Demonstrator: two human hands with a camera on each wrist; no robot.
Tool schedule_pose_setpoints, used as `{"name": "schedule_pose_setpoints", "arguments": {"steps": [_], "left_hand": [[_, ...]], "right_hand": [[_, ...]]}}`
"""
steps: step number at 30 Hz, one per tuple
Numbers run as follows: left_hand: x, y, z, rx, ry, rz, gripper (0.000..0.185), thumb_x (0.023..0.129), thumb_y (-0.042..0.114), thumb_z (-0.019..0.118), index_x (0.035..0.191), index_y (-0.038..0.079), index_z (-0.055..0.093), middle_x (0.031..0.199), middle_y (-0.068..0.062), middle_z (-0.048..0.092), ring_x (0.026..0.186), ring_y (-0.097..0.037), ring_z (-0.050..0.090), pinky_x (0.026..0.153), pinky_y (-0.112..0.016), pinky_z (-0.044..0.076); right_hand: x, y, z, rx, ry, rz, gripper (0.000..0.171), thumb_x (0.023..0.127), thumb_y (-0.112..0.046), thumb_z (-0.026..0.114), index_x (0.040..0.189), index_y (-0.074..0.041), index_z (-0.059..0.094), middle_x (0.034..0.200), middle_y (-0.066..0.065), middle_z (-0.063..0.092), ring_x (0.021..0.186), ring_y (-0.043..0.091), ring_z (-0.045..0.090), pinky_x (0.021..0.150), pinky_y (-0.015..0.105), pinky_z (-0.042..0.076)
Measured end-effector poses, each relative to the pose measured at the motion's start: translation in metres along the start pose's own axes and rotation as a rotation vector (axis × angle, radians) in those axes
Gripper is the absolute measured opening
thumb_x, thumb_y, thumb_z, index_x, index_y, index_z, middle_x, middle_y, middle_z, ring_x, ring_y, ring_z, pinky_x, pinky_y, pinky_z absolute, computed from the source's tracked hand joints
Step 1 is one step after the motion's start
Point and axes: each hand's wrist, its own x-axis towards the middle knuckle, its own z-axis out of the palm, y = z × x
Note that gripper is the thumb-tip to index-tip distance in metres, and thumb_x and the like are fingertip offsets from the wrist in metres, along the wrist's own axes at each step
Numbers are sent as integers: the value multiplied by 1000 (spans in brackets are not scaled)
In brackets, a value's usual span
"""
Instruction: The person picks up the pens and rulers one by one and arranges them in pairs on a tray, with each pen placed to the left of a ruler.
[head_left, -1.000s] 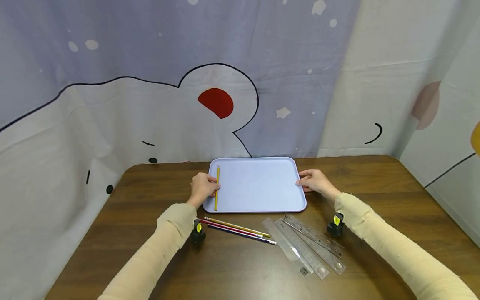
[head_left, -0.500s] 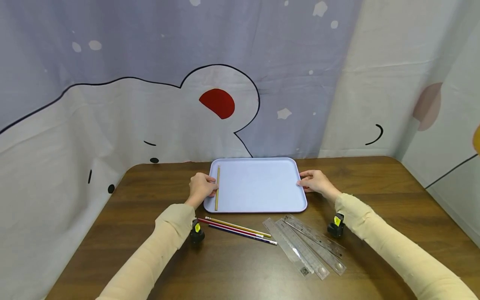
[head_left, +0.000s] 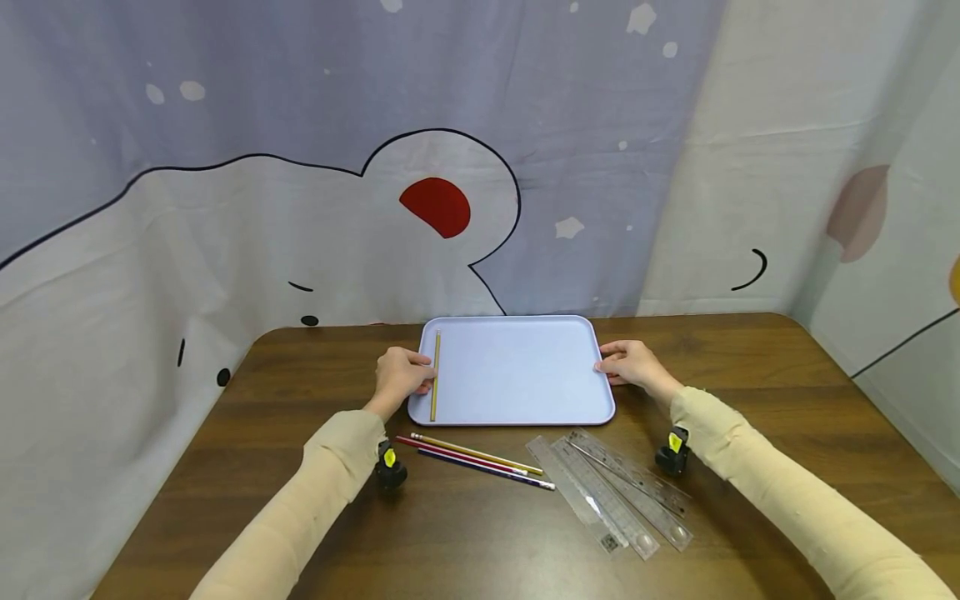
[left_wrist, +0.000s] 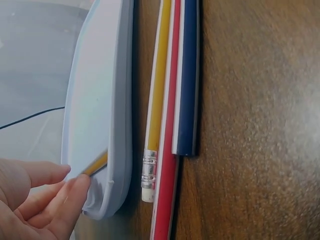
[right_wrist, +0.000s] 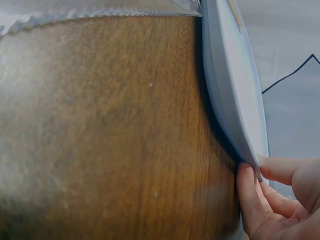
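A pale lilac tray (head_left: 517, 375) lies at the back of the wooden table. Inside its left end, a yellow pencil (head_left: 436, 392) lies along the rim. My left hand (head_left: 401, 375) reaches over that rim, its fingertips right beside the pencil; in the left wrist view its thumb and forefinger stand apart. At the opposite end, my right hand (head_left: 633, 364) pinches the tray rim between thumb and fingers, as the right wrist view shows. In front of the tray lie a yellow pencil (left_wrist: 159, 90), a red pencil (left_wrist: 169, 165) and a dark blue pencil (left_wrist: 187, 85).
Several clear rulers (head_left: 592, 492) fan out, overlapping, before the tray's right half. The brown table (head_left: 487, 542) runs back to a printed curtain (head_left: 570, 167) just behind the tray. A black wrist camera (head_left: 671, 454) hangs under the right sleeve, another under the left.
My left hand has drawn slightly left; its thumb, earlier over the pencil in the tray, is now at the pencil's left side. The right hand keeps its place on the tray rim.
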Motion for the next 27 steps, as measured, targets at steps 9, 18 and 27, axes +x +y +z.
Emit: {"name": "schedule_pose_setpoints", "arguments": {"steps": [9,18,27], "left_hand": [[-8,3,-4,-96,-27,-36,22,80,3,72,100,-6,71,81,-17,72,52,-8,62,57,-25,60],[-18,12,-9,-246,-80,-69,28,81,2,71,107,-10,68,87,-19,70,63,-12,67,66,-28,62],[-24,13,-10,-318,-162,-98,33,86,3,69,115,-11,63,100,-20,69,78,-18,71,82,-36,60]], "right_hand": [[-1,-1,0,5,0,3,52,90,-4,63,134,15,42,96,14,64,73,5,62,72,27,62],[-2,-3,0,7,8,13,52,91,-5,63,134,15,42,95,14,64,72,5,61,71,26,61],[-2,-2,1,21,3,16,52,91,-4,63,134,15,43,94,12,63,72,4,61,71,25,61]]}}
